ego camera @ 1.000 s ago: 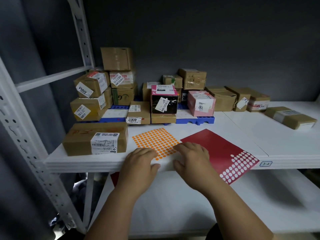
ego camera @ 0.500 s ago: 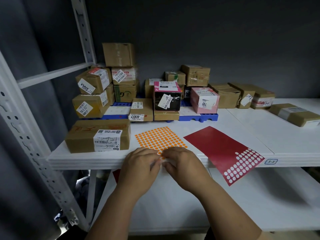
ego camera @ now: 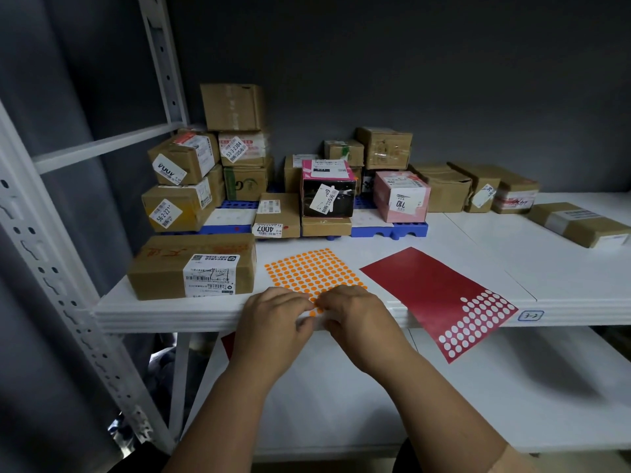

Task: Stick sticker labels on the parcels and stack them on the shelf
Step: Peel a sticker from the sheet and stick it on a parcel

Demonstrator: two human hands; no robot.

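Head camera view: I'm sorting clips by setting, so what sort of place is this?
Probably a parcel storeroom or pickup point: white metal shelf loaded with labelled cardboard parcels, and sheets of dot stickers being peeled by both hands.

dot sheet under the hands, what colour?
Orange dots on white backing: the orange dot sticker sheet, clearest in the head view.

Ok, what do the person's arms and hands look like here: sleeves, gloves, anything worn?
Both forearms are bare up to the bottom edge of the frame, with no sleeve in view. The left hand and right hand wear no gloves. No watch, ring or band shows on the visible parts.
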